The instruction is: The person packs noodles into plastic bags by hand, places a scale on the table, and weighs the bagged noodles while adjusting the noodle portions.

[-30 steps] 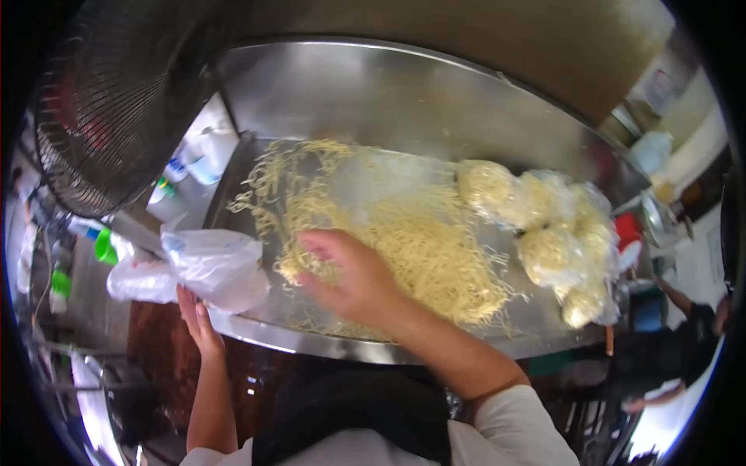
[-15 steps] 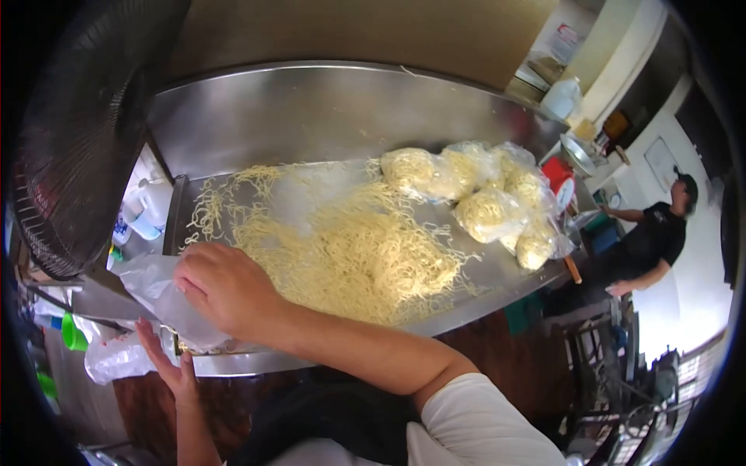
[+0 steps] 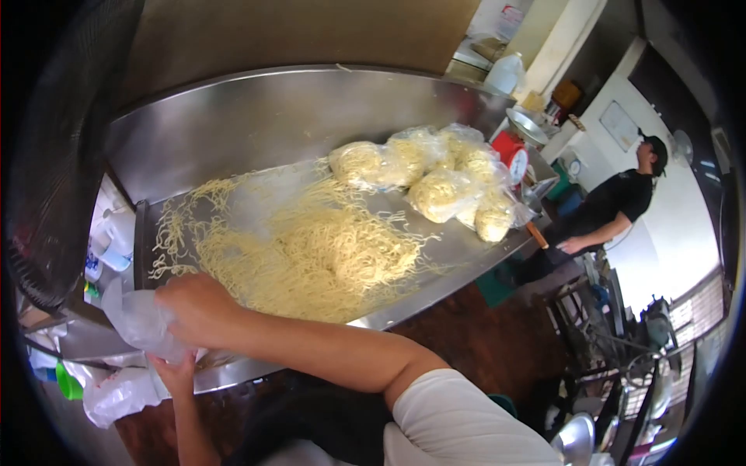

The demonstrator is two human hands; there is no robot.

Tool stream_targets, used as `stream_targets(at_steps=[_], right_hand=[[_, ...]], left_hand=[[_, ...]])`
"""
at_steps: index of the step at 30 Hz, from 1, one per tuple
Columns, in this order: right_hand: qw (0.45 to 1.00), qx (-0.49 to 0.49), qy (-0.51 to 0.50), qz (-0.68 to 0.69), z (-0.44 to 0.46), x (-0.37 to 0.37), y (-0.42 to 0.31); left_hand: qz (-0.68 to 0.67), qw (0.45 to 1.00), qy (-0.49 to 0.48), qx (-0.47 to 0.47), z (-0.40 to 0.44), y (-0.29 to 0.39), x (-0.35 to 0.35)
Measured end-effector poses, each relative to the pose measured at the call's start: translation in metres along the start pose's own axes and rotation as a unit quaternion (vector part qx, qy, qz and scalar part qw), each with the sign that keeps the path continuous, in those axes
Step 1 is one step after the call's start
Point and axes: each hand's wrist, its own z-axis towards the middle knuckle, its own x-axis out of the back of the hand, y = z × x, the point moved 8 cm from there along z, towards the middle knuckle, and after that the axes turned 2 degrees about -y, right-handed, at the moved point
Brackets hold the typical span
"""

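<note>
Your curled right hand (image 3: 194, 311) grips the plastic bag (image 3: 134, 314); whether your left hand (image 3: 176, 374) holds I cannot tell, so weak support could drop it.

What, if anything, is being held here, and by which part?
A translucent plastic bag: the right grip holds its right side as pictured. The left grip is at its lower end, hold unclear.

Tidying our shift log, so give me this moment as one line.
right hand: at bag; left hand: just below, contact unclear; noodles: loose on table; filled bags: clustered at table's right
</note>
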Motion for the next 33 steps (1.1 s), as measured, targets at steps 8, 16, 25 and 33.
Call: stream_targets(at_steps=[8, 16, 25, 33], right_hand=[[0.976, 0.014, 0.158, 0.150, 0.007, 0.042, -0.023], [0.842, -0.102, 0.269, 0.456, -0.027, 0.080, 0.032], [0.695, -0.302, 0.393, 0.521, -0.112, 0.145, 0.055], [0.622, -0.338, 0.246, 0.662, -0.154, 0.123, 0.074]], left_hand=[[0.133, 0.989, -0.030, 0.053, -0.009, -0.044, -0.004], [0.070, 0.978, -0.010, -0.196, -0.044, 0.124, 0.036], [-0.368, 0.904, -0.213, 0.050, -0.010, 0.219, -0.063], [-0.486, 0.770, -0.354, 0.213, -0.019, 0.192, -0.168]])
